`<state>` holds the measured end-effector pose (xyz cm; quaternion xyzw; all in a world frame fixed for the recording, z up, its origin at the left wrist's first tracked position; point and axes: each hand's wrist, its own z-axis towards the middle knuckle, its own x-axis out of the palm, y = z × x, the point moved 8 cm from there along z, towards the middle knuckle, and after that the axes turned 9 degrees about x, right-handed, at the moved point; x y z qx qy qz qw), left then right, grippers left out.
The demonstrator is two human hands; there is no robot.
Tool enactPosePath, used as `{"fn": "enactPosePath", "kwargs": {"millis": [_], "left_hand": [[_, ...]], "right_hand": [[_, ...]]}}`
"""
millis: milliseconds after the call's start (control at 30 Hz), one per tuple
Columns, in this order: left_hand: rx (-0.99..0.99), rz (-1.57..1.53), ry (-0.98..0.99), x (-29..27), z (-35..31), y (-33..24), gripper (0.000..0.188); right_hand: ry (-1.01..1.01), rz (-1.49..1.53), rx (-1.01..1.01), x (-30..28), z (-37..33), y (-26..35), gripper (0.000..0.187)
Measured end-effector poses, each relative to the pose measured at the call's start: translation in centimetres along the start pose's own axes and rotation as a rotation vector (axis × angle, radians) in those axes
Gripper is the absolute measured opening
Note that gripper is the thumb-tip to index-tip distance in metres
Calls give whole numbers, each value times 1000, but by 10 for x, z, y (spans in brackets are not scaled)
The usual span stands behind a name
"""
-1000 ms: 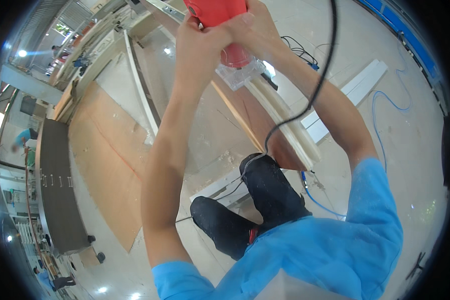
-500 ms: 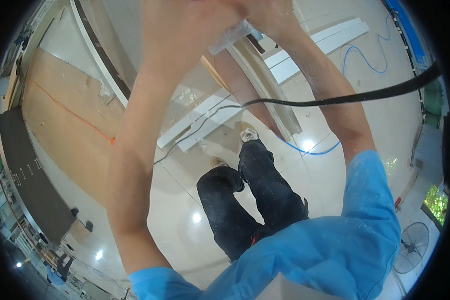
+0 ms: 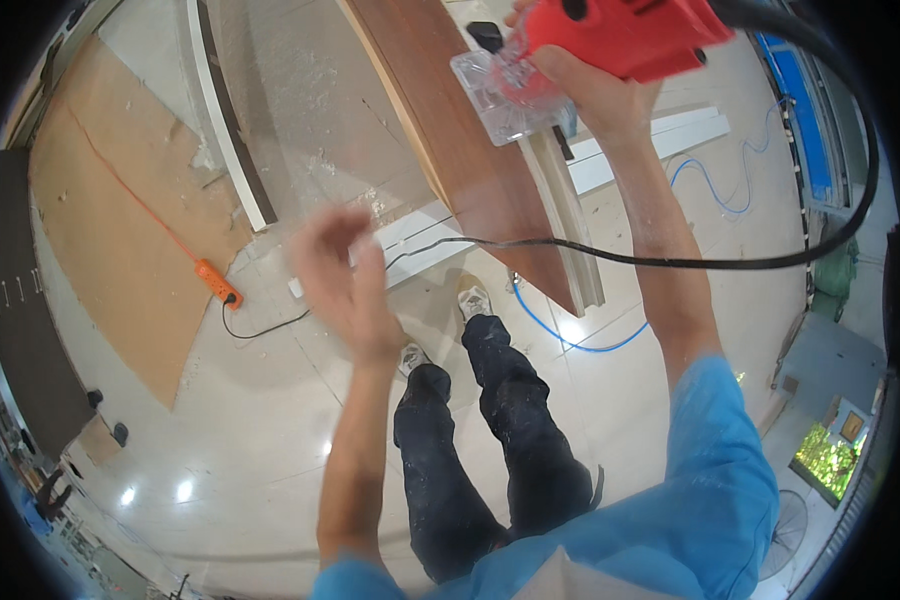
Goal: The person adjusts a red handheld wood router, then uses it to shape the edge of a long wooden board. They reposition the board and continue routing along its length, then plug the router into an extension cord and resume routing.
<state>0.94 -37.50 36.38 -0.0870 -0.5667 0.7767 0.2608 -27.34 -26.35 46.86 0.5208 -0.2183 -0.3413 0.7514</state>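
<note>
Landmark for all entries: the long brown wooden board (image 3: 470, 160) lying raised across the work area.

1. Person — blue short-sleeved shirt (image 3: 670, 530), dark dust-speckled trousers (image 3: 490, 440), pale shoes; standing at the near end of the board, feet just short of it.

2. Left hand (image 3: 345, 280) — nearest the person, left of the board's near end, lifted in the air and motion-blurred. Fingers loosely spread, holding nothing.

3. Right hand (image 3: 590, 95) — over the board's right edge, clamped around the body of the tool, probably to steady it with the base flat.

4. Red power tool (image 3: 620, 35) — a trimmer-type machine with a clear plastic base (image 3: 505, 95); the base sits at the board's right edge, above a pale strip (image 3: 565, 220) running alongside.

5. Black cord (image 3: 770, 262) — loops from the tool out to the right, then back across the board's near end, hanging clear of the base.

6. Blue hose or cable (image 3: 570, 340) — on the floor below the board's near end.

7. Orange power strip (image 3: 217, 283) — on the floor left of the board, an orange lead running away across a plywood sheet (image 3: 120, 240).

8. White trim lengths (image 3: 660, 140) — beyond the board to the right; sawdust lies on the surface to its left.
</note>
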Motion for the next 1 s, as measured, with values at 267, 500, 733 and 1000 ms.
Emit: {"fn": "enactPosePath", "kwargs": {"millis": [267,500,733,1000], "left_hand": [[-647,428,502,-102,-249,-3,31],[-542,682,979,-117,-336,-25,36],[-667,700,977,-135,-362,-18,37],[-677,675,967,-126,-372,-18,34]], "right_hand": [[97,-192,-44,-4,0,5,47],[102,-124,-139,-2,1,10,51],[167,-174,-144,0,1,9,50],[199,-178,-112,2,4,6,52]]}}
